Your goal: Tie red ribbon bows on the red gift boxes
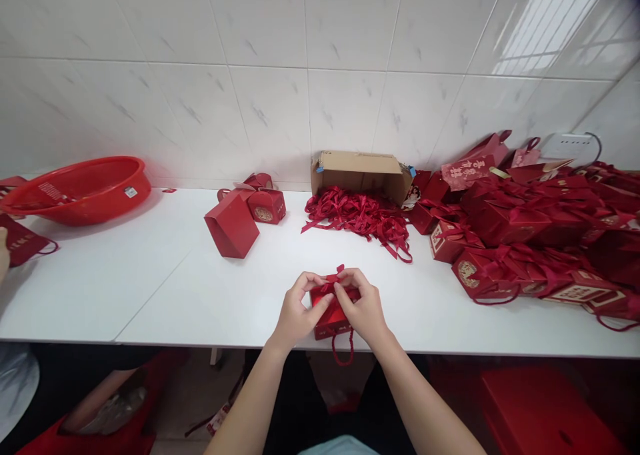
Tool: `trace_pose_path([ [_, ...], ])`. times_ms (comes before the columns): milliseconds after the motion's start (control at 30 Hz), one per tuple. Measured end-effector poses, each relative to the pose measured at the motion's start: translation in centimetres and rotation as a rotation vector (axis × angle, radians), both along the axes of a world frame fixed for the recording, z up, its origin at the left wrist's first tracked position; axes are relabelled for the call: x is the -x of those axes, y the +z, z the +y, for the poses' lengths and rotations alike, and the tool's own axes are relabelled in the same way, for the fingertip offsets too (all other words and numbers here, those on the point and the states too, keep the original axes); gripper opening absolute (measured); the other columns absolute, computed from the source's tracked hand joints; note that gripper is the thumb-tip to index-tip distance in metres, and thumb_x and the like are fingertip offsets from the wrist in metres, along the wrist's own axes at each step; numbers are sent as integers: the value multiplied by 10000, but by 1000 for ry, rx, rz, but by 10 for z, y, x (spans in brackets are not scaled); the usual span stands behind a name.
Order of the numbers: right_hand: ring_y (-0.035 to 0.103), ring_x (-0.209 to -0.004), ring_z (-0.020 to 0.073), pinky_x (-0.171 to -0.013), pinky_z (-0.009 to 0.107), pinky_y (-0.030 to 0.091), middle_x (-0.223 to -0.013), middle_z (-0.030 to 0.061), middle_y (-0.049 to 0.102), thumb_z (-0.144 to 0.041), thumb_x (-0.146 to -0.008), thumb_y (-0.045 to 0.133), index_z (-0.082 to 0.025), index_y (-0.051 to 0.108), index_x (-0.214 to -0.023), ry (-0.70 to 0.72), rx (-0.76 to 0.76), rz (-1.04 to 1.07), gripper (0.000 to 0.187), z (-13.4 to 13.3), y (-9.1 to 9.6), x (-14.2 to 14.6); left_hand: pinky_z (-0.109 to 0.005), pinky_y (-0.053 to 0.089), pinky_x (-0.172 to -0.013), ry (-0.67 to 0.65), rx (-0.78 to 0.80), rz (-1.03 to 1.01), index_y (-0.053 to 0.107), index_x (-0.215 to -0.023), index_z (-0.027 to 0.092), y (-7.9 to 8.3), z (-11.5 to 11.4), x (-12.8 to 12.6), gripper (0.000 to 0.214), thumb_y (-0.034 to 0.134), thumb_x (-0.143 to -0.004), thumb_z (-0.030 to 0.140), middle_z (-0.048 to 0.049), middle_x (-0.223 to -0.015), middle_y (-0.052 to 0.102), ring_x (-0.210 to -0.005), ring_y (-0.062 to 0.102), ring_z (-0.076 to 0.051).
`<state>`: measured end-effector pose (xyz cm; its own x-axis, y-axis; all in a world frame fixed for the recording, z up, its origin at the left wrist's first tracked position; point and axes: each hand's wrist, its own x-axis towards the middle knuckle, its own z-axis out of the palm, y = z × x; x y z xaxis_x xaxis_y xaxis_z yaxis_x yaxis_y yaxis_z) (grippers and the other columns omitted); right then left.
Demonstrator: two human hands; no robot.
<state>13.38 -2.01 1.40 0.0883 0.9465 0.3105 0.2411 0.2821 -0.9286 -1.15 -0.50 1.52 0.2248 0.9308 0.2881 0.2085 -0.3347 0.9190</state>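
Note:
A small red gift box [331,317] with a twisted rope handle hanging over the table's front edge stands right in front of me. At its top, my left hand [303,306] pinches a red ribbon [331,283] between thumb and forefinger. My right hand [363,306] grips the same ribbon from the other side, its fingertips close to the left ones. The ribbon looks gathered or looped there; the exact shape of the knot is partly hidden by my fingers.
A tangled heap of red ribbons [360,214] spills from a cardboard box [361,164] by the wall. Finished-looking red boxes [530,235] pile up at right. Two red boxes [233,225] stand left of centre. A red basin [100,192] and another person's hand [3,250] are at far left.

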Motion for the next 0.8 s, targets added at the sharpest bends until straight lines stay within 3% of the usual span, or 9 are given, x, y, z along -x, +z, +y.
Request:
trace_pose_path([
  [233, 635, -780, 182, -699, 310, 531, -866, 59, 660, -263, -830, 548, -211, 644, -894, -3, -52, -149, 127, -1, -2, -5, -312, 481, -855, 154, -17, -44, 509, -865, 198, -7, 1, -10, 105, 577, -807, 254, -36, -889, 651, -932, 635, -181],
  [367, 592, -755, 186, -679, 329, 521, -835, 66, 578, -271, -823, 570, -219, 687, -852, -57, -102, -217, 130, -1, -6, -6, -304, 486, -832, 183, -33, -24, 513, -862, 199, -7, 0, -11, 94, 565, -815, 261, -37, -877, 646, -942, 632, -188],
  [467, 570, -857, 212, -755, 373, 507, -914, 90, 552, -272, -836, 550, -213, 692, -814, -97, -99, -205, 156, -1, -10, -4, -299, 490, -820, 182, -34, -24, 516, -868, 199, -7, 1, -12, 88, 559, -813, 253, -35, -876, 642, -923, 631, -181],
  [633, 409, -1208, 295, -979, 499, 362, -1244, 94, 512, -283, -828, 563, -235, 688, -763, -98, 15, -180, 148, -1, -12, -4, -274, 504, -765, 169, -18, -55, 509, -864, 205, -9, 1, -12, 84, 561, -814, 248, -21, -845, 621, -882, 625, -165],
  [800, 388, -1264, 281, -1021, 468, 336, -1313, 94, 486, -294, -826, 556, -219, 677, -752, -61, 115, -82, 161, -1, -11, -6, -275, 502, -755, 143, -15, -38, 497, -867, 205, -8, 1, -12, 91, 558, -818, 250, -18, -840, 612, -872, 622, -164],
])
